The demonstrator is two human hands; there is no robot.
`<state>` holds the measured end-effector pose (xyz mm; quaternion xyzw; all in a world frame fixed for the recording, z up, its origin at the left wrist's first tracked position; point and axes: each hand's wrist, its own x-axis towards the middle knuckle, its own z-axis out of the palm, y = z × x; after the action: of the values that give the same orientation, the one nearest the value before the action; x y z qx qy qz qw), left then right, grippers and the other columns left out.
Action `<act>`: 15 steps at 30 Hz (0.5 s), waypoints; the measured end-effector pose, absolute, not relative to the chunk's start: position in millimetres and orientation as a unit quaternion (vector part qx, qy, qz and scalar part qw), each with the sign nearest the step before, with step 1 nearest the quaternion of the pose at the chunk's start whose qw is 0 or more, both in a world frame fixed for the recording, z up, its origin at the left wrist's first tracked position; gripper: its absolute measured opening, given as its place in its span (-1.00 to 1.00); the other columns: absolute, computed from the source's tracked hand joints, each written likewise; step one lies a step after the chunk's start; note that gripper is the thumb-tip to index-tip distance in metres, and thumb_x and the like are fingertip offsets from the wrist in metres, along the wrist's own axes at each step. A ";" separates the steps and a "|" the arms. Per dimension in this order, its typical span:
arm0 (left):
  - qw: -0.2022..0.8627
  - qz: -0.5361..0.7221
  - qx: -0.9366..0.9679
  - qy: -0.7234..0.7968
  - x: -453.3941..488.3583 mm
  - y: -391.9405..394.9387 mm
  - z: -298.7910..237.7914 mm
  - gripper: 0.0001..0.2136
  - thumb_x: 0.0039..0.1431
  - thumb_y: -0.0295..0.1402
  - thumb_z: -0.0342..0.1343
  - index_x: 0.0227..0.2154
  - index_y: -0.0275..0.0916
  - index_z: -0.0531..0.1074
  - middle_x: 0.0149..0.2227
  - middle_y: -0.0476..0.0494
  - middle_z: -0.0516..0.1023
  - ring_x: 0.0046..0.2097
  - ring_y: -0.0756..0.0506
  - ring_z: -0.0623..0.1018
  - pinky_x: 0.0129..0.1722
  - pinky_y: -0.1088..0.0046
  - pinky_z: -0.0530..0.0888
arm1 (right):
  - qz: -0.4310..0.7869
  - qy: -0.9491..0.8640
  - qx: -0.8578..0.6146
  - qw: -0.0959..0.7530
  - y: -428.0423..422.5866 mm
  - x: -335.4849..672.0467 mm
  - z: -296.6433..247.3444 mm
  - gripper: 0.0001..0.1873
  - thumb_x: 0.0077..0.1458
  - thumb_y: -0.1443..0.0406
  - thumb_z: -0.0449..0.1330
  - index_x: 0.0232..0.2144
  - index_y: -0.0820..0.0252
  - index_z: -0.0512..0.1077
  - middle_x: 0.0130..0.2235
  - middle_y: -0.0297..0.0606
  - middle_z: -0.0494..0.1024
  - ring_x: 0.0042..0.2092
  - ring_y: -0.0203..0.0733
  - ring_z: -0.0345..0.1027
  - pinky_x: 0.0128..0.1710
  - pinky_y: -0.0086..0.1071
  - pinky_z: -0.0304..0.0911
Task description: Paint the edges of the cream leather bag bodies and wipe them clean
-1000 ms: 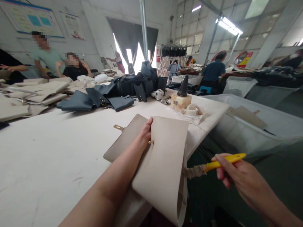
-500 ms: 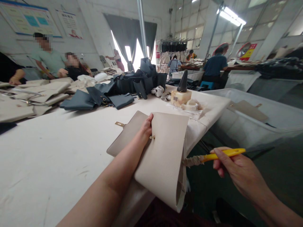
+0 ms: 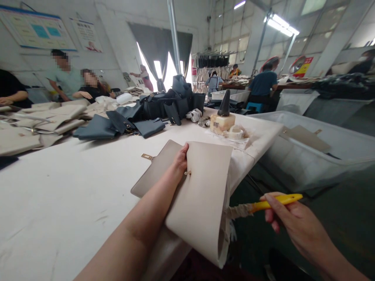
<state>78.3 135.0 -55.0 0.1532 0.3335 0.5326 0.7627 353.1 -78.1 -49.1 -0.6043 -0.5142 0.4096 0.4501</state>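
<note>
A beige leather handbag [image 3: 202, 195] lies tilted at the table's near right edge, its flap with a gold clasp spread to the left. My left hand [image 3: 180, 160] grips the bag near its top, thumb on the front panel beside a small gold turn-lock; the fingers behind are hidden. Between thumb and fingers of my right hand [image 3: 285, 212] is a brush [image 3: 272, 203] with a yellow handle. Its caked bristle end reaches the open side edge of the bag; whether the tip touches inside I cannot tell.
Dark blue bag pieces [image 3: 164, 107] are heaped at the back of the white table [image 3: 73, 203], with beige pieces [image 3: 55, 117] at the left. A stained block with a black cone [image 3: 224, 105] stands near the right edge. Beyond is a white bin [image 3: 345, 150]. Several people work farther back.
The brush and my right hand have dropped slightly, the brush tip staying by the bag's side edge. My left hand keeps its hold. At the back left, co-workers have shifted their arms.
</note>
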 end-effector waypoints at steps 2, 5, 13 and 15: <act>0.762 0.534 0.156 0.331 77.7 134.9 -55.5 -0.61 0.25 -0.24 0.02 0.05 -0.38 0.35 -0.39 -0.15 0.62 -0.41 -0.10 0.61 -0.22 0.37 0.55 | 0.401 -0.483 -0.593 0.505 -75.9 357.0 -47.2 -0.41 -0.07 -0.21 0.20 -0.46 0.24 0.47 -0.64 -0.28 0.40 -0.67 -0.31 0.19 -0.72 -0.47 0.15; 0.761 0.536 0.153 0.334 77.7 132.5 -54.1 -0.62 0.26 -0.24 0.01 0.02 -0.38 0.36 -0.42 -0.15 0.61 -0.45 -0.10 0.60 -0.26 0.37 0.56 | 0.361 -0.439 -0.568 0.595 -55.8 370.4 -36.7 -0.48 -0.10 -0.13 0.29 -0.39 0.22 0.47 -0.60 -0.31 0.42 -0.63 -0.32 0.21 -0.70 -0.49 0.18; 0.762 0.536 0.138 0.336 76.7 132.4 -51.1 -0.66 0.25 -0.25 0.01 0.00 -0.34 0.38 -0.44 -0.15 0.61 -0.46 -0.14 0.61 -0.34 0.30 0.57 | 0.201 -0.375 -0.561 0.710 113.2 409.3 -0.6 -0.65 0.00 0.03 0.24 -0.49 0.22 0.42 -0.61 -0.33 0.43 -0.63 -0.32 0.25 -0.62 -0.45 0.26; 0.765 0.544 0.127 0.319 75.9 134.8 -53.3 -0.68 0.24 -0.28 0.04 0.00 -0.32 0.39 -0.42 -0.16 0.61 -0.43 -0.15 0.62 -0.31 0.30 0.57 | 0.184 -0.366 -0.586 0.699 159.6 408.9 3.4 -0.67 0.07 0.11 0.19 -0.58 0.22 0.37 -0.67 -0.32 0.39 -0.66 -0.28 0.24 -0.63 -0.40 0.26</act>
<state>75.9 134.8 -53.3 0.1270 0.3193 0.5441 0.7655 408.9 159.6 3.4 -0.5860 -0.3664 0.1844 0.6988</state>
